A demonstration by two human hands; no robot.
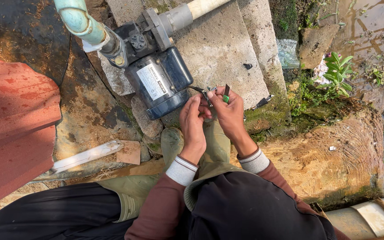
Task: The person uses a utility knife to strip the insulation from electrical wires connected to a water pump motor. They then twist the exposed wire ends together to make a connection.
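A dark blue water pump [158, 80] sits on rough stone, joined to a pale green pipe [80, 20] at the upper left and a white pipe [203, 6] at the top. A black cable [197, 89] runs from the pump's right side to my hands. My left hand [193, 122] pinches the cable end with closed fingers. My right hand [228, 113], touching the left, grips a small tool with a green and black handle [226, 95] at the same spot. The cable tip itself is hidden between my fingers.
Grey concrete slabs [223, 49] lie behind the pump. A red corrugated sheet [14, 120] fills the left. A large cut log [330, 151] sits at the right, with weeds [336, 71] and muddy water beyond. My olive rubber boots [172, 142] stand below the pump.
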